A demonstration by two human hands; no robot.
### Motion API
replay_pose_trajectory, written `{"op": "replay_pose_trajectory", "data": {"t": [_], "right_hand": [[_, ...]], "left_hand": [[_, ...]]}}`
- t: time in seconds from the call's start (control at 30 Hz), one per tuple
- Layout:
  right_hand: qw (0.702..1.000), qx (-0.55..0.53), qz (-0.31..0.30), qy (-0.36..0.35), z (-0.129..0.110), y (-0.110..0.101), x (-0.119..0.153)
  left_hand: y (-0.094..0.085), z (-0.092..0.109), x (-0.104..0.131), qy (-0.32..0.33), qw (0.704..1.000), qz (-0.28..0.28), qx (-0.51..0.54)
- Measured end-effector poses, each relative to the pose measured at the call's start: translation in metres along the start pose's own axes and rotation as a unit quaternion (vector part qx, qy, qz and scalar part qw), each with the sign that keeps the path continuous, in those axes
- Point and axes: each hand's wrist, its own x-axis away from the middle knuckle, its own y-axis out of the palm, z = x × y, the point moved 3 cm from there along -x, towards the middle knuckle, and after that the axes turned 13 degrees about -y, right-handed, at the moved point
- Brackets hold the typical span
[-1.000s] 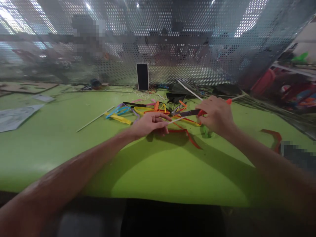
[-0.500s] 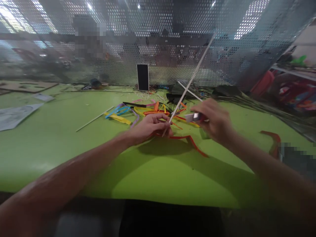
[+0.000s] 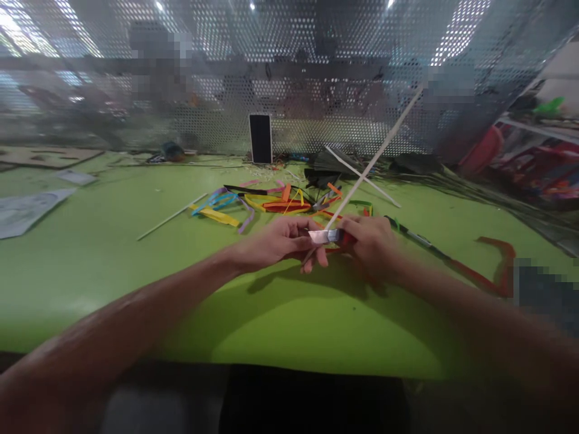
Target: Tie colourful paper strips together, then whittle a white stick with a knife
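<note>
Between the fingers of my left hand (image 3: 283, 241) is the lower end of a long, thin pale stick (image 3: 377, 154), which slants up to the right. My right hand (image 3: 373, 244) is closed round a utility knife (image 3: 332, 235) with a dark red handle. Its broad metal blade lies across the stick, right by my left fingertips; whether it cuts in cannot be made out. Behind my hands lies a loose heap of coloured strips (image 3: 287, 207), red, yellow, orange, blue and purple. Part of a red strip (image 3: 335, 250) shows beneath my hands.
A phone (image 3: 260, 138) stands upright against the perforated metal screen (image 3: 298, 90). Thin pale sticks (image 3: 172, 217) lie left and right of the heap. A dark strip with a red end (image 3: 420, 240) lies at the right. Paper sheets (image 3: 34, 211) rest on the green table (image 3: 113, 289).
My right hand has brought the knife left and down onto the stick beside my left hand. The stick's upper end has tilted further right.
</note>
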Motion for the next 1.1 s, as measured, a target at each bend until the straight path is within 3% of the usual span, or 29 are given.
{"op": "replay_pose_trajectory", "data": {"t": [0.23,0.7,1.1], "right_hand": [[0.998,0.024,0.05,-0.014,0.006,-0.003,0.001],[0.999,0.028,0.008,0.033,0.02,-0.003,-0.003],[0.998,-0.019,0.009,0.054,0.029,-0.002,-0.002]], "left_hand": [[0.0,0.004,0.002,-0.001,1.0,-0.011,0.002],[-0.002,0.005,0.002,-0.004,0.998,0.056,-0.028],[-0.002,0.006,0.002,-0.002,0.998,0.058,-0.021]]}}
